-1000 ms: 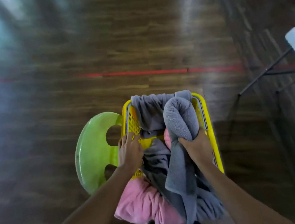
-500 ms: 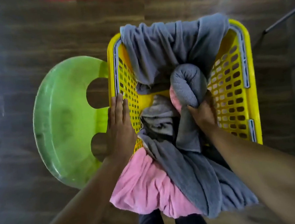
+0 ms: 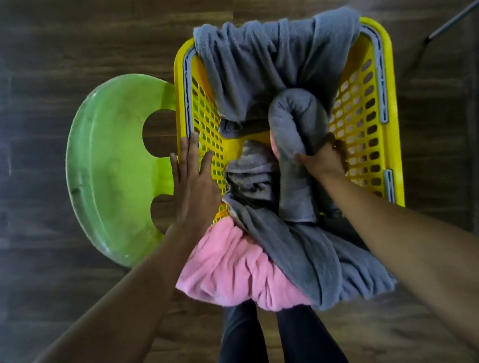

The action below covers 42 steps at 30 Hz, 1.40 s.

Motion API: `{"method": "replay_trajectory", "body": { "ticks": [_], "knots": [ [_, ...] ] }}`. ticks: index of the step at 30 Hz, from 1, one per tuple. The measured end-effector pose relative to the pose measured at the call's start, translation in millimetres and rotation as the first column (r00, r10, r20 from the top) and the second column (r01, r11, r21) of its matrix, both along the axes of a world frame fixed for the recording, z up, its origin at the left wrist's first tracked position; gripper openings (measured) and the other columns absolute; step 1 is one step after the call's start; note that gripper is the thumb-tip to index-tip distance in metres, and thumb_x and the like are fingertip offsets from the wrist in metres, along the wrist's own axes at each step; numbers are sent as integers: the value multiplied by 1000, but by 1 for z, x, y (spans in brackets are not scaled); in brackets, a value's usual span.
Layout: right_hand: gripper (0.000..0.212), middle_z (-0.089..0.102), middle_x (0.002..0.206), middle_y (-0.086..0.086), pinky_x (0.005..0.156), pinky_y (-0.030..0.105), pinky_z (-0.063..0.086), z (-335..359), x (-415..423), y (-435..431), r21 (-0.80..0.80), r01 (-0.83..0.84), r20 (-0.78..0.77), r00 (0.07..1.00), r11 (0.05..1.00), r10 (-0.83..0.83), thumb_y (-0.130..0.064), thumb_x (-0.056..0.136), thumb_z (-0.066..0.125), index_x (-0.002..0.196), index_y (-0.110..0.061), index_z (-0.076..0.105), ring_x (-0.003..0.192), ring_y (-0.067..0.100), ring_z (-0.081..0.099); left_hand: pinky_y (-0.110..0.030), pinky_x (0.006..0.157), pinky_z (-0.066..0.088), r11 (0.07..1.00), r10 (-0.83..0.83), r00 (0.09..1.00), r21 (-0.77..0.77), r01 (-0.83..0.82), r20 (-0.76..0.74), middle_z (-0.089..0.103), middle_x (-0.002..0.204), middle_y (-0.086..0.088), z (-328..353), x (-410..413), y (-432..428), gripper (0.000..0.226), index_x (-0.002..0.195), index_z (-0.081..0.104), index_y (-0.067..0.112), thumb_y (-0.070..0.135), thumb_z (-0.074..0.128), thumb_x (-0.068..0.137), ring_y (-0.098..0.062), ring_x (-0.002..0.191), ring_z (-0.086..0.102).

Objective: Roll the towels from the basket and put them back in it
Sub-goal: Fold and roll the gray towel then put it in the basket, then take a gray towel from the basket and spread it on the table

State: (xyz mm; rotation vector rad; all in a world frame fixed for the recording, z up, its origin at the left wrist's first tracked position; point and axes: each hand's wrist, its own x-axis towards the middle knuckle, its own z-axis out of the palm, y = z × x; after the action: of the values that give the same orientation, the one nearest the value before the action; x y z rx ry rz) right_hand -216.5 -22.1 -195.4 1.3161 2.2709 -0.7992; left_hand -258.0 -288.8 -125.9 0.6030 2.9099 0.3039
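Dark wood-plank flooring (image 3: 47, 53) fills the background, and my yellow perforated plastic laundry basket (image 3: 388, 87) stands on it at the centre. My left hand (image 3: 195, 182) lies flat, fingers straight, on the basket's nine o'clock rim, just beside a green plastic stool (image 3: 110, 169). My right hand (image 3: 325, 160) is curled round the rolled grey terry towel (image 3: 294, 130), which sits inside the basket toward three o'clock, its rolled end pointing to twelve. A loose grey towel (image 3: 265, 57) hangs over the twelve o'clock rim. A pink fleecy towel (image 3: 234, 268) and a second loose grey towel (image 3: 321, 264) spill over the six o'clock rim. Something pink peeks out beside the roll, possibly another towel.
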Motion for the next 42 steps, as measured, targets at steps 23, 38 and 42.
{"method": "replay_trajectory", "body": {
  "ticks": [23,38,42],
  "knots": [
    [36,72,95,-8,75,33,55,128,246,-117,-256,232,-277,913,938,-301,-43,73,60,101,-22,66,89,12,68,-43,111,30,844,-536,767,240,479,353,56,133,-9,71,167,24,43,129,58,10,12,53,87,-31,122,49],
    [16,66,68,-11,74,35,48,146,241,-131,-403,510,-350,681,760,-643,-24,78,69,64,-30,65,74,14,60,-39,96,39,710,-704,649,265,652,290,63,118,-7,84,127,54,31,123,62,15,18,45,97,-28,110,54],
    [14,58,62,0,62,29,38,162,244,-114,-515,438,-358,671,737,-649,-13,82,68,69,-19,66,62,13,50,-40,98,42,619,-779,496,341,708,385,66,117,-8,83,127,85,34,121,66,16,14,46,93,-28,111,57]
  ]
}}
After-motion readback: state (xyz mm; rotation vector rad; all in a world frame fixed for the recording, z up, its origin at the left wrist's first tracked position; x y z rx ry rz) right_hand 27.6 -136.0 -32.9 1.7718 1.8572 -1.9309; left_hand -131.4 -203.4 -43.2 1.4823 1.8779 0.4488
